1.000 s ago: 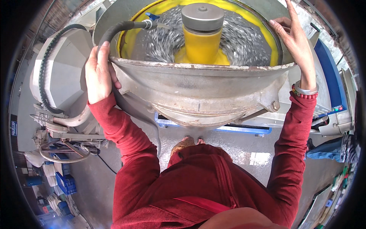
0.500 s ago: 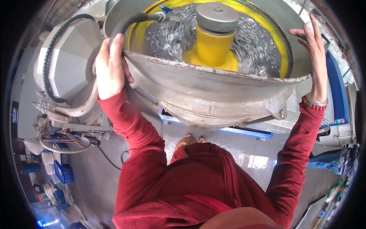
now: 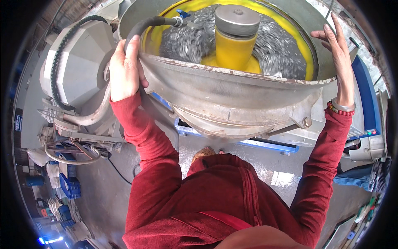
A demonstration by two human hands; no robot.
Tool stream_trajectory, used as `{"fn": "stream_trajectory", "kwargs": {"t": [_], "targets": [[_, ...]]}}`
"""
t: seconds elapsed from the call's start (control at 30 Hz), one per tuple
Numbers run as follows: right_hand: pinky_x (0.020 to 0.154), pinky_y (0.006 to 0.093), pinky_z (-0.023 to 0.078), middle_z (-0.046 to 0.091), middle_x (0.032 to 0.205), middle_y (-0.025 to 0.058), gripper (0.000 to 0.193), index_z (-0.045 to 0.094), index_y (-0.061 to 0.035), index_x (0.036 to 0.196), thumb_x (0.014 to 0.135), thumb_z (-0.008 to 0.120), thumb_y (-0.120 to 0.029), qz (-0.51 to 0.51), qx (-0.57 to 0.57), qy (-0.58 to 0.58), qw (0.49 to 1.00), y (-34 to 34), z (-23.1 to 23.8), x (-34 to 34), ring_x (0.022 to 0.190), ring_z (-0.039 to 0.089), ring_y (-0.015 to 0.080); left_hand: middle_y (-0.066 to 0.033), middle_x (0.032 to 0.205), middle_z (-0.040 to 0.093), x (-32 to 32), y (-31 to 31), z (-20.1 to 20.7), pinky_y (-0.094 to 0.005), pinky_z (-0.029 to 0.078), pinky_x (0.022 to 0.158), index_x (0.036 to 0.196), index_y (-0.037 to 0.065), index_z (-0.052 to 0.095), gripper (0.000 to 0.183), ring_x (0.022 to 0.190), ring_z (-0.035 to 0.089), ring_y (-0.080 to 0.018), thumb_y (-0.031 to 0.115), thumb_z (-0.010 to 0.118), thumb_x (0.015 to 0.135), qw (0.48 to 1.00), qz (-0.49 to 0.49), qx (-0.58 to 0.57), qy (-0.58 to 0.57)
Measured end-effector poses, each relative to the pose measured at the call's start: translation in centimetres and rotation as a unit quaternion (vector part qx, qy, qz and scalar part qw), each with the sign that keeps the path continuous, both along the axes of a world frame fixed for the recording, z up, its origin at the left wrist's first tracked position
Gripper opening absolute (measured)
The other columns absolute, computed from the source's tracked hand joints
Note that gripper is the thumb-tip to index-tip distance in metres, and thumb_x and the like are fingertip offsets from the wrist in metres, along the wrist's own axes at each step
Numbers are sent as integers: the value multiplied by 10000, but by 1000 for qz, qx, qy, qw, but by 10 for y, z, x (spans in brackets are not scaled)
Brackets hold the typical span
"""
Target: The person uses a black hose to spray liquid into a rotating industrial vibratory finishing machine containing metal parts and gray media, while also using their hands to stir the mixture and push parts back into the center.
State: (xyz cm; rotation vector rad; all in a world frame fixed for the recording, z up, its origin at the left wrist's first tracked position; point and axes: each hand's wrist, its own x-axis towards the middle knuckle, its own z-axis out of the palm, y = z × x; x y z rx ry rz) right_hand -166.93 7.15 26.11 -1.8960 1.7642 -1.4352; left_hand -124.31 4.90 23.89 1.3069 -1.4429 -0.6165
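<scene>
A big grey metal tub [image 3: 232,97] stands before me, its rim worn and chipped. Inside, a yellow lining surrounds a swirling, motion-blurred mass of small shiny metal pieces [image 3: 275,52]. A yellow centre column [image 3: 234,50] with a round metal cap [image 3: 237,20] rises from the middle. My left hand [image 3: 125,70] is closed round a dark hose [image 3: 143,25] at the tub's left edge; its palm side is hidden. The hose arches over the rim to a blue-handled valve [image 3: 182,15] above the pieces. My right hand [image 3: 338,54] rests against the right rim, fingers stretched and apart.
A white faceted drum [image 3: 78,62] with a dark ribbed band stands left of the tub. Below it are pipes and a cable [image 3: 118,170] on the wet floor [image 3: 103,199]. Blue crates [image 3: 69,186] lie far left. A blue machine panel [image 3: 367,95] stands at the right.
The view has shifted slightly, so the tub and drum sit a little differently in the picture. Both hands keep their places, and the metal pieces keep swirling.
</scene>
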Motion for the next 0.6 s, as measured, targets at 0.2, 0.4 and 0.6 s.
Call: {"fn": "stream_trajectory", "kwargs": {"t": [0.2, 0.4, 0.6], "targets": [[992, 391, 383, 661, 1026, 84, 620, 265, -112, 1470, 965, 463, -414, -10, -6, -24, 1000, 5, -1, -6, 1068, 587, 196, 1, 453, 397, -4, -7, -3, -235, 283, 320, 847, 64, 502, 348, 314, 357, -97, 396, 484, 949, 1000, -9, -11, -1], [835, 279, 454, 634, 840, 67, 594, 254, -51, 1461, 972, 501, -281, 22, -63, -90, 994, 11, 7, 30, 825, 587, 147, 8, 470, 382, 2, 0, 3, -252, 305, 349, 861, 44, 520, 338, 333, 371, -98, 363, 472, 958, 1000, 12, -2, -15], [883, 316, 441, 576, 1023, 76, 573, 273, -47, 1453, 982, 472, -305, -38, -172, -54, 983, 2, -5, 6, 944, 552, 169, 21, 459, 360, -6, -3, 2, -232, 258, 318, 834, 61, 487, 336, 316, 323, -82, 368, 475, 969, 1000, -12, -15, 22]]}}
